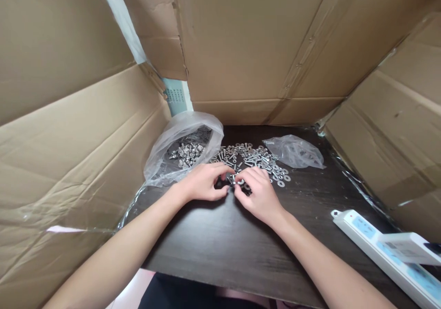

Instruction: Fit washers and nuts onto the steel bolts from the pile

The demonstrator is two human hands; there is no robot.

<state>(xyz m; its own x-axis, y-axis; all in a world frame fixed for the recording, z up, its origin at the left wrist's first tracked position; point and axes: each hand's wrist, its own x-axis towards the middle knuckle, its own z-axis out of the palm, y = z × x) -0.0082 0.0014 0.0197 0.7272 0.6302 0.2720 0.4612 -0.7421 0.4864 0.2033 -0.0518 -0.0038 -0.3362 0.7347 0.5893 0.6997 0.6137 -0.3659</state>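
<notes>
Left forearm: slants up from the lower left, elbow end low, wrist nearly straight.
Left hand (206, 182): lies low over the dark table (206, 244), back upward, pointing right.
Left fingers: curl inward, with a narrow gap between forefinger and thumb; too small to tell whether gripping anything.
Right forearm: slants up from the lower right, mirroring the other.
Right hand (259, 193): points up and left, knuckles raised, just beside the left hand.
Right fingers: bend down, bringing thumb and forefinger close together at a small metal part (234, 183); cannot tell how firmly pinched.
Small metal part: sits between both hands, at the near edge of the loose bolts and washers (263, 160).
Beyond: spreads an open plastic bag (156, 162) of hardware at left, a crumpled plastic bag (298, 152) at right.
</notes>
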